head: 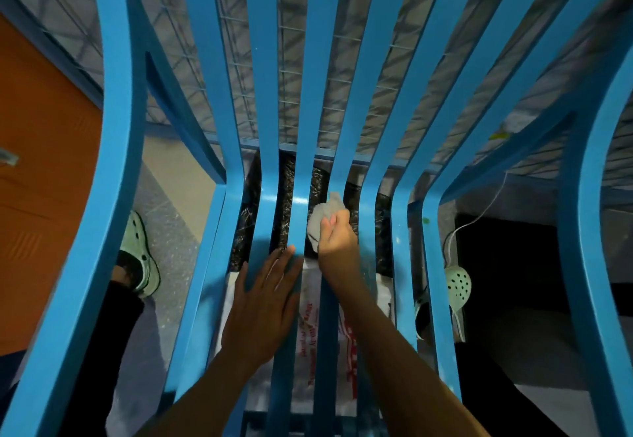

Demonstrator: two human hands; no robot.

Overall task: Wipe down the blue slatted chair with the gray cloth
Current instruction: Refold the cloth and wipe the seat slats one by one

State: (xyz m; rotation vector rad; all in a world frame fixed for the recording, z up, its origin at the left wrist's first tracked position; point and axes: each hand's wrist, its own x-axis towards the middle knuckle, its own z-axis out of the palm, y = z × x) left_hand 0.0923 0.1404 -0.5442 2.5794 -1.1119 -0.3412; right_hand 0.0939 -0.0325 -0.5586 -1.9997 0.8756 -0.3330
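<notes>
In the middle of the frame, the blue chair point(320, 59) fills almost the whole view, with its long slats running from the top down to the bottom. Low in the middle, the left hand point(263, 303) lies flat on two slats with its fingers spread out and straight. Just to the right of it and a bit higher, the right hand point(337, 234) pinches the gray cloth point(322, 217) in its curled fingers. The cloth is bunched up and sits at the bend in the slats, touching the slat under the hand. Through the gaps under the hands you can see a white bag point(308, 351) with red letters, and above it a shiny black bag point(282, 227). A pale green shoe point(142, 262) is on the floor at the left, and another one point(459, 282) is at the right, partly hidden by a slat. A thin white cord point(479, 217) curls down near the right shoe. An orange door point(41, 162) fills the left edge. A wire rack point(294, 59) shows behind the slats at the top.
</notes>
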